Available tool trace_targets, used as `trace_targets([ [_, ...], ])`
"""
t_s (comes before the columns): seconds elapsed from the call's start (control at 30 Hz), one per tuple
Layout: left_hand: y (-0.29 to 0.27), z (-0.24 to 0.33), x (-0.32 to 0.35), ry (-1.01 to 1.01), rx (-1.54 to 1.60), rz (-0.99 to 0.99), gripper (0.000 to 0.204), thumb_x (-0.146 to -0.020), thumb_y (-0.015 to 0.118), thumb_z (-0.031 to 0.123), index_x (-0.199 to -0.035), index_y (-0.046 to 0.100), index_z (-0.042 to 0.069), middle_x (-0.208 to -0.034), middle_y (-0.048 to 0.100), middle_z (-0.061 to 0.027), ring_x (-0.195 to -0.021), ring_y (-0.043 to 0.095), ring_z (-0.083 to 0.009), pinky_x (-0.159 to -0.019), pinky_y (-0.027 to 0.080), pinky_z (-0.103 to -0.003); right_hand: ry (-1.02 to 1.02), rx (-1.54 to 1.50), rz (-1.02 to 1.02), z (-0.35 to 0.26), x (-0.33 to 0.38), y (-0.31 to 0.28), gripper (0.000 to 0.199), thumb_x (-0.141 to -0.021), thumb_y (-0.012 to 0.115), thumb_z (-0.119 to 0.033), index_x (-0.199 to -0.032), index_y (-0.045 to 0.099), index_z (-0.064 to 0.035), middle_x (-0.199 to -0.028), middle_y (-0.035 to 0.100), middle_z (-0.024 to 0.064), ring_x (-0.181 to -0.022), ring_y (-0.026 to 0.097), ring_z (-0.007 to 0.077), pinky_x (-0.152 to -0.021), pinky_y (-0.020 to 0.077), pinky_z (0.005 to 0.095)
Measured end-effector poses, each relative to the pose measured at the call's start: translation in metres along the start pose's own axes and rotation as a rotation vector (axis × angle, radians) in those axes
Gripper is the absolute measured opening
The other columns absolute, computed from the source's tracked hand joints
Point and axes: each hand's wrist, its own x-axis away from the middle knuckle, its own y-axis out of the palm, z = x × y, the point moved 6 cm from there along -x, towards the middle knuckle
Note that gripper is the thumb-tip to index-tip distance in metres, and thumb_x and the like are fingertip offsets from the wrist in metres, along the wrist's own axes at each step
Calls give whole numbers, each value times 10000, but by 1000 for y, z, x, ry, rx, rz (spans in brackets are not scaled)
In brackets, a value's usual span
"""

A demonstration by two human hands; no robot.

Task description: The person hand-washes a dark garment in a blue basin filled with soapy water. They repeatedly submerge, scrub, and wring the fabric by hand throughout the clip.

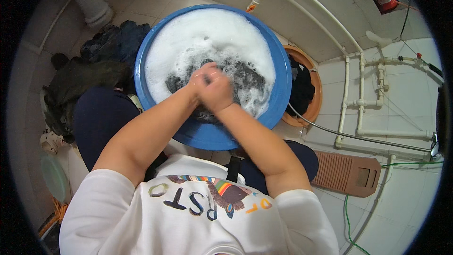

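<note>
A large blue tub (pixel 142 76) holds thick white suds (pixel 207 26) and dark wet cloth (pixel 250 82). Over its middle, my left hand (pixel 200 76) and my right hand (pixel 218 90) are pressed together, fingers closed. A bit of dark cloth shows between and just beyond them, so both seem to grip it. The right hand is slightly smeared by motion. Most of the cloth lies under foam, and its kind of garment cannot be made out.
Dark clothes (pixel 101 61) lie heaped left of the tub. An orange basin (pixel 317 85) with black clothes stands on its right. A brown washboard (pixel 347 172) lies on the tiles at lower right, near a green hose (pixel 349 217). White pipes (pixel 361 89) run along the wall.
</note>
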Motion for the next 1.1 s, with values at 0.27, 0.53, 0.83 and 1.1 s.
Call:
trace_targets([
  [0.27,35,0,20,-315,-152,375,351,-780,511,329,-1015,533,69,-1031,543,-121,-968,497,-258,-828,395,-374,169,219,104,74,-13,-21,268,-750,544,-272,-624,532,-36,-655,553,198,-619,543,371,-554,438,421],
  [0.53,-15,-14,-18,-18,286,-303,230,-809,459,281,-823,579,85,-826,601,-77,-790,562,-225,-740,444,-346,-34,113,-4,27,-2,3,252,-738,556,-276,-635,517,-50,-663,545,175,-637,532,381,-566,436,428],
  [0.83,38,18,-1,-237,129,206,326,-817,528,284,-991,584,14,-1048,587,-129,-982,532,-290,-911,380,-407,784,322,-151,222,-1,-48,726,-830,321,-578,-1134,476,63,-1208,431,261,-1123,411,390,-962,306,433],
  [1.1,-4,31,-14,-128,61,241,245,-815,537,202,-956,574,6,-1003,590,-137,-935,549,-289,-896,397,-411,681,545,-373,206,-12,-35,533,-746,561,-469,-1016,596,-11,-1238,427,149,-1116,434,283,-914,367,389],
])
